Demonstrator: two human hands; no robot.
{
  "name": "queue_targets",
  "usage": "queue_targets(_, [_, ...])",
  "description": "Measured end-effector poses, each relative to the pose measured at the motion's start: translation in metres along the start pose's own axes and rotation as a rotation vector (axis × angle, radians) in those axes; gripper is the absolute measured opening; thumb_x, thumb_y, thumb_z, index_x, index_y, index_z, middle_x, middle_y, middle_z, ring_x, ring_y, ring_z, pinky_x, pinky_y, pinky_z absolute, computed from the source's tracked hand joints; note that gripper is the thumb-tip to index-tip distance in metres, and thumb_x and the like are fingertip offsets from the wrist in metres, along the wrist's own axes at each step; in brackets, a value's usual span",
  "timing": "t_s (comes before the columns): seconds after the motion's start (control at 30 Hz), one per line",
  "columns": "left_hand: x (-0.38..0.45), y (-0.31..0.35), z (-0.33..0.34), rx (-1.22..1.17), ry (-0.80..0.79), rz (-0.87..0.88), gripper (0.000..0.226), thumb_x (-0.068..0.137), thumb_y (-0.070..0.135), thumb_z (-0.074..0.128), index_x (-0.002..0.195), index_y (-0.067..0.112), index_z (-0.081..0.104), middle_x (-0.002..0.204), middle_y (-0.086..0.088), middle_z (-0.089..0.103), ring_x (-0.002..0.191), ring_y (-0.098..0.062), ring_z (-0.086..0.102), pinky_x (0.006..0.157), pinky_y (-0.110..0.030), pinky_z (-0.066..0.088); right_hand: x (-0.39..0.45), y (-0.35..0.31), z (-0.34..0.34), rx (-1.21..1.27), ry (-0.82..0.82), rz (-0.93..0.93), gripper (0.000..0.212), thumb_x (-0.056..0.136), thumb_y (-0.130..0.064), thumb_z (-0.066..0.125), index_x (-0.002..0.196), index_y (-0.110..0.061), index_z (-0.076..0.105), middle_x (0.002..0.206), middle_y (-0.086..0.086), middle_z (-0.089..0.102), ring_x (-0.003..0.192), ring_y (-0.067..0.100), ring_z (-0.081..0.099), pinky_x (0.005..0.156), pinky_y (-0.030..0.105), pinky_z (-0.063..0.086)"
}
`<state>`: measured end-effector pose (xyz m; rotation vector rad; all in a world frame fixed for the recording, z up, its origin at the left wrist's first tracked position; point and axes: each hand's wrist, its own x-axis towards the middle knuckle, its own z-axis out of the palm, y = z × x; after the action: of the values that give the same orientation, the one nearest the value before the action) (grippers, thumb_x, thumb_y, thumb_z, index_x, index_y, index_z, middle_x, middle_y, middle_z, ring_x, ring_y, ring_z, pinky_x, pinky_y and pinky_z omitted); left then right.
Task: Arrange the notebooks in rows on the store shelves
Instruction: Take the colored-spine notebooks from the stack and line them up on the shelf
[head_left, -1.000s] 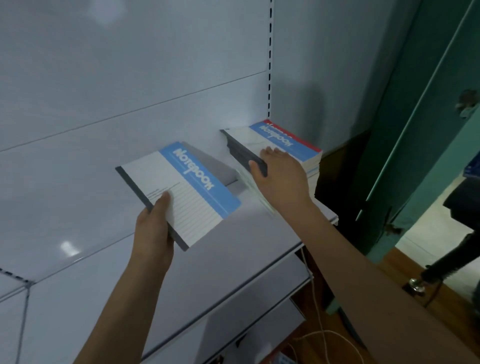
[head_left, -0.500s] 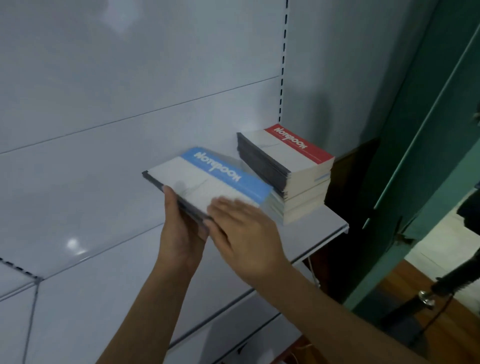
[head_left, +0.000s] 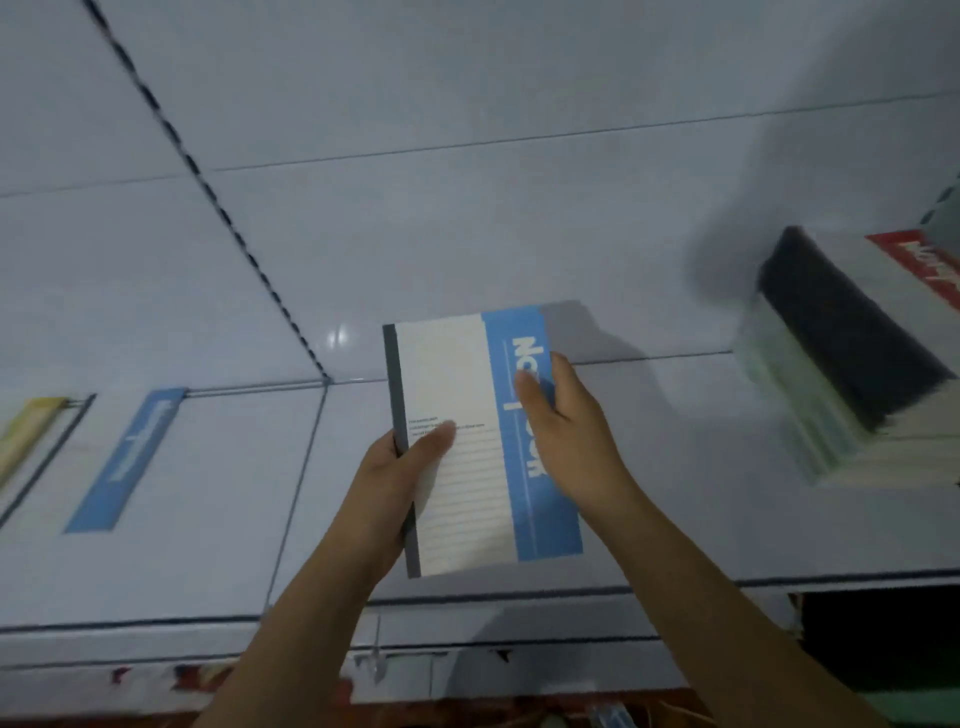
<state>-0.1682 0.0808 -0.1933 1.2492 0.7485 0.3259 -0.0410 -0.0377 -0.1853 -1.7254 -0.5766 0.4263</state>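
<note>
Your left hand (head_left: 400, 467) grips the blue-banded notebook (head_left: 467, 441) at its dark spine edge, thumb curled over the white lined cover and the other fingers hidden beneath it. Your right hand (head_left: 566, 431) lies on the opposite side of the same notebook, fingers laid across the blue band and covering part of the white lettering; the grip there looks like a light hold along that edge, though you cannot see whether the fingers wrap under it.

The notebook sits between your two hands, just above the white shelf (head_left: 701, 493), its far end pointing toward the back panel. Whether it already touches the shelf surface is not clear.

Well off to the right of your right hand stands a tall stack of notebooks (head_left: 841, 364), topped by a red-banded cover, blurred in this view. Far to the left of your left hand a blue notebook (head_left: 124, 462) lies flat on the neighbouring shelf section, with a yellow one (head_left: 26, 431) beyond it at the picture's edge.
</note>
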Motion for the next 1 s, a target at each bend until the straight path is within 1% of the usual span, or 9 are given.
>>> queue_targets(0.07, [-0.006, -0.003, -0.035, 0.007, 0.089, 0.003, 0.027, 0.095, 0.028, 0.061, 0.116, 0.012, 0.065, 0.104, -0.009, 0.076, 0.097, -0.028, 0.072, 0.081, -0.039, 0.057, 0.004, -0.001, 0.039, 0.079, -0.013, 0.016, 0.030, 0.101, -0.034, 0.050, 0.099, -0.005, 0.056, 0.072, 0.005, 0.050, 0.060, 0.015, 0.046, 0.058, 0.030, 0.043])
queue_targets(0.2, [-0.022, -0.011, -0.117, 0.062, 0.206, 0.032, 0.021, 0.095, 0.026, 0.060, 0.113, 0.016, 0.063, 0.103, -0.005, 0.075, 0.095, -0.026, 0.072, 0.075, -0.037, 0.056, 0.012, -0.013, 0.120, 0.106, 0.004, 0.007, 0.044, 0.097, -0.035, 0.057, 0.075, 0.000, 0.040, 0.065, 0.005, 0.039, 0.057, 0.014, 0.039, 0.050, 0.027, 0.037])
queue_targets(0.27, [-0.032, -0.016, -0.164, 0.083, 0.250, 0.044, 0.019, 0.095, 0.021, 0.061, 0.112, 0.014, 0.062, 0.102, -0.007, 0.074, 0.095, -0.028, 0.071, 0.072, -0.036, 0.056, 0.016, -0.019, 0.162, 0.159, 0.012, 0.036, 0.043, 0.097, -0.034, 0.057, 0.075, -0.001, 0.041, 0.064, 0.007, 0.041, 0.055, 0.014, 0.041, 0.048, 0.027, 0.037])
queue_targets(0.4, [-0.052, -0.017, -0.254, 0.174, 0.329, 0.072, 0.024, 0.094, 0.018, 0.063, 0.118, 0.015, 0.062, 0.100, -0.005, 0.074, 0.085, -0.028, 0.071, 0.071, -0.035, 0.060, 0.020, -0.032, 0.252, 0.209, -0.063, 0.090, 0.042, 0.097, -0.039, 0.055, 0.090, 0.002, 0.051, 0.081, 0.028, 0.058, 0.065, 0.024, 0.056, 0.055, 0.043, 0.050])
queue_targets(0.53, [-0.055, -0.014, -0.340, 0.347, 0.481, 0.117, 0.026, 0.094, 0.020, 0.064, 0.118, 0.029, 0.061, 0.091, 0.002, 0.071, 0.077, -0.023, 0.069, 0.067, -0.033, 0.061, 0.019, -0.042, 0.341, 0.163, -0.141, 0.153, 0.039, 0.099, -0.034, 0.050, 0.089, 0.004, 0.051, 0.076, 0.013, 0.059, 0.067, 0.019, 0.056, 0.062, 0.031, 0.044])
queue_targets(0.63, [-0.048, -0.009, -0.401, 0.560, 0.536, 0.178, 0.037, 0.094, 0.029, 0.065, 0.130, 0.032, 0.056, 0.109, 0.012, 0.065, 0.089, -0.008, 0.064, 0.076, -0.024, 0.056, 0.024, -0.049, 0.398, 0.121, -0.181, 0.176, 0.046, 0.089, -0.042, 0.049, 0.085, 0.004, 0.045, 0.075, 0.010, 0.055, 0.068, 0.019, 0.052, 0.064, 0.034, 0.040])
queue_targets(0.83, [-0.009, 0.007, -0.488, 0.857, 0.404, 0.225, 0.064, 0.088, 0.035, 0.072, 0.145, 0.026, 0.044, 0.125, 0.010, 0.051, 0.101, 0.002, 0.052, 0.081, -0.002, 0.040, 0.045, -0.066, 0.466, -0.079, -0.144, 0.252, 0.028, 0.091, -0.030, 0.050, 0.090, -0.003, 0.058, 0.082, 0.011, 0.065, 0.076, 0.025, 0.061, 0.072, 0.039, 0.052])
queue_targets(0.93, [0.011, 0.002, -0.508, 0.940, 0.243, 0.203, 0.085, 0.078, 0.042, 0.080, 0.150, 0.024, 0.037, 0.138, 0.006, 0.045, 0.125, -0.008, 0.044, 0.101, -0.012, 0.031, 0.046, -0.069, 0.478, -0.183, -0.134, 0.278, 0.007, 0.095, -0.016, 0.050, 0.097, -0.011, 0.054, 0.081, -0.002, 0.054, 0.069, 0.011, 0.051, 0.060, 0.026, 0.039])
queue_targets(1.0, [0.019, -0.002, -0.511, 1.004, 0.166, 0.233, 0.089, 0.077, 0.039, 0.081, 0.151, 0.024, 0.034, 0.144, 0.006, 0.040, 0.132, -0.010, 0.033, 0.106, -0.016, 0.023, 0.044, -0.068, 0.482, -0.219, -0.134, 0.281, 0.008, 0.096, -0.014, 0.051, 0.104, -0.013, 0.051, 0.087, -0.002, 0.049, 0.073, 0.012, 0.047, 0.061, 0.027, 0.034])
